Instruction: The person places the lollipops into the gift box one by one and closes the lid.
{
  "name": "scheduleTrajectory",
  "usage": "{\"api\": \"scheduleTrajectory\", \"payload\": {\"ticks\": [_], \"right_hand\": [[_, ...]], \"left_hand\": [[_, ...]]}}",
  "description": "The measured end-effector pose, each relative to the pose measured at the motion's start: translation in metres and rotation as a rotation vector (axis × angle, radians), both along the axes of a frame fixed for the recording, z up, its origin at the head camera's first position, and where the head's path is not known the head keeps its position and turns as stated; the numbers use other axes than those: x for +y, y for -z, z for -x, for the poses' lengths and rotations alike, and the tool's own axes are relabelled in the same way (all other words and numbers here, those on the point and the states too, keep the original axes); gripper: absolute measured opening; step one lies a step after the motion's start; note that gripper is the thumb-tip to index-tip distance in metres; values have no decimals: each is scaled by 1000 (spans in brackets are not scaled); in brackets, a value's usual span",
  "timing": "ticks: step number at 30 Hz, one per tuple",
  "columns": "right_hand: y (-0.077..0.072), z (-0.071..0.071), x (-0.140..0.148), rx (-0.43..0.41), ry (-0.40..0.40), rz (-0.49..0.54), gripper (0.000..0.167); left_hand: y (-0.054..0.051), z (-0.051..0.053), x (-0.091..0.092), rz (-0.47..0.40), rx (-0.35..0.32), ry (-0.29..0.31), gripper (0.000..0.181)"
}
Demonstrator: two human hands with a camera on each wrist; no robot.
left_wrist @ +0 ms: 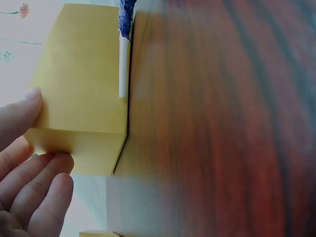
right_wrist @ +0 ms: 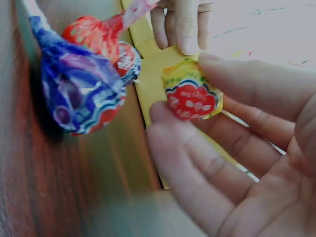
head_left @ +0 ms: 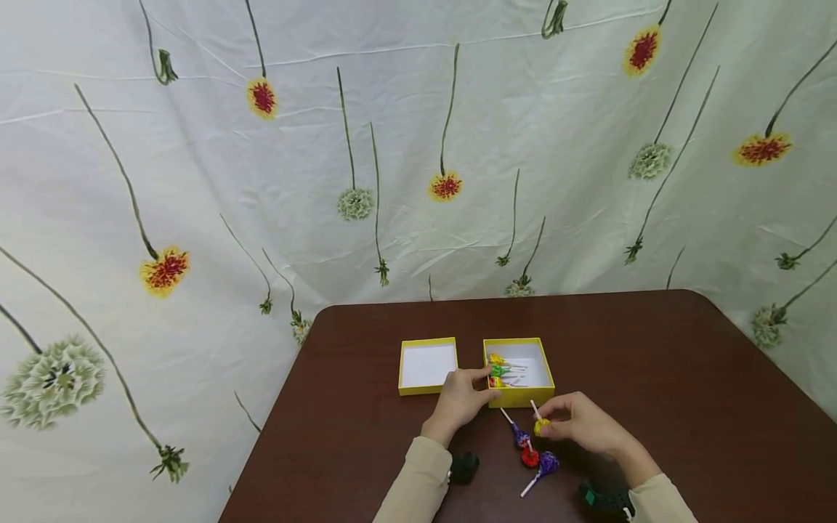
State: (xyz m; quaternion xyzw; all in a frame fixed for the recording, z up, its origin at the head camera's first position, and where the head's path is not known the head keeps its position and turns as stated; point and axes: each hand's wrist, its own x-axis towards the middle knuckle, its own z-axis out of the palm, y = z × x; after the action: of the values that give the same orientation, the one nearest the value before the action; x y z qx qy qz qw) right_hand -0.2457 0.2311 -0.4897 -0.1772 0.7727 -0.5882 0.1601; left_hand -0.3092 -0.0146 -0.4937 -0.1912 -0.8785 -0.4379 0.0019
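Note:
A yellow box (head_left: pixel 523 398) with a white inside stands on the table, holding several wrapped lollipops, one of them a green lollipop (head_left: pixel 499 370). My left hand (head_left: pixel 458 399) grips its near left corner, with the thumb on the front wall (left_wrist: pixel 84 69) and fingers against the side. In front of the box, my right hand (head_left: pixel 582 423) pinches a yellow lollipop (right_wrist: pixel 192 96) by its wrapped head between thumb and fingers; its stick points up. Nearby on the table lie a red lollipop (head_left: pixel 530 457), a purple lollipop (head_left: pixel 548 463) and a blue-purple lollipop (head_left: pixel 521 437).
Left of the box lies a shallow yellow lid (head_left: pixel 418 390), its white inside facing up. Everything sits on a dark brown table (head_left: pixel 628 341). Behind its far edge hangs a white flowered cloth (head_left: pixel 405 240).

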Motion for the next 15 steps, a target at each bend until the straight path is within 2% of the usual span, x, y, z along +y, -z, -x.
{"api": "scheduleTrajectory", "payload": {"ticks": [7,15], "right_hand": [[-8,0,1,3,92,35,32],[-12,-2,-1,14,190,101,35]], "left_hand": [[0,3,1,-5,1,-1,49],[0,1,0,-8,-15,2,50]]}}
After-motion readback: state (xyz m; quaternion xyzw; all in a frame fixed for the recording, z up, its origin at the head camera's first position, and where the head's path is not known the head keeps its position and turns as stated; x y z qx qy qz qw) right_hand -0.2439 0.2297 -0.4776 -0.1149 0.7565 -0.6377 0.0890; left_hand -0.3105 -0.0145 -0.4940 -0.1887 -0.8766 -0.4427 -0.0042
